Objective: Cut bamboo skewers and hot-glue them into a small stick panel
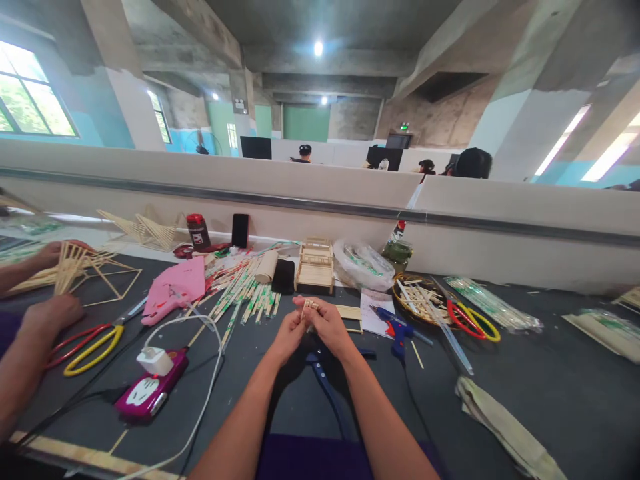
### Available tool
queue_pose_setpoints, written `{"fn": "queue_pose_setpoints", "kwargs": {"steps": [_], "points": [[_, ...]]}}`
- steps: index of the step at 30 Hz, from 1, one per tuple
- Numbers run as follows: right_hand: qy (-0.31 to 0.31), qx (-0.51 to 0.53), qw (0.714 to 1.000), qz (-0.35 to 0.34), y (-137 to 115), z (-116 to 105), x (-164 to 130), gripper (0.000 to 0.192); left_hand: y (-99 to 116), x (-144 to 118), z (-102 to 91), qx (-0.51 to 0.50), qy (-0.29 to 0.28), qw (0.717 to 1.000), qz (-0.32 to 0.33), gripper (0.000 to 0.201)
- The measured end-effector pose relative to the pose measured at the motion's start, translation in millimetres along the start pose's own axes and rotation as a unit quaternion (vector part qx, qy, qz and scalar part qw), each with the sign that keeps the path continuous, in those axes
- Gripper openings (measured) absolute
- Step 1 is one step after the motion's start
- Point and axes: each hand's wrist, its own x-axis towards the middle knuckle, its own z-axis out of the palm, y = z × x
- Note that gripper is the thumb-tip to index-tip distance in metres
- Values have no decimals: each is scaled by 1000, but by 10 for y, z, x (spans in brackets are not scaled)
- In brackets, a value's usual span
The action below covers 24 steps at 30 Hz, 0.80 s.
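My left hand (291, 335) and my right hand (327, 325) meet over the dark table, fingers closed together. Between their fingertips are small pale wooden stick pieces (311, 305), partly covered by the fingers. Under my wrists lies a dark blue-handled hand tool (324, 381), its head partly hidden. Just beyond my hands stands a small wooden-stick model (315, 268). A flat stick frame (349, 312) lies right beside my right hand. Farther right, a blue glue gun (397, 331) rests near a white paper (376, 312).
A basket of short sticks (420, 300) and red-yellow scissors (474, 321) lie right. Wrapped chopsticks (250, 287) spread left, near a purple power strip (150, 393) with a white cable. A co-worker's hands (53, 317) hold a stick structure at far left. A low partition (225, 180) stands behind.
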Motion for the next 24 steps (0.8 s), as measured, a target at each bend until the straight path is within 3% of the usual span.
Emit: {"fn": "queue_pose_setpoints", "kwargs": {"steps": [7, 17, 24], "points": [[17, -28, 999, 31, 297, 46, 40, 31, -215, 55, -66, 42, 25, 998, -30, 59], [69, -4, 997, 34, 311, 10, 6, 25, -213, 59, -23, 19, 15, 1000, 2, 53], [91, 10, 995, 48, 339, 3, 4, 18, -229, 52, -37, 2, 5, 1000, -28, 48]]}}
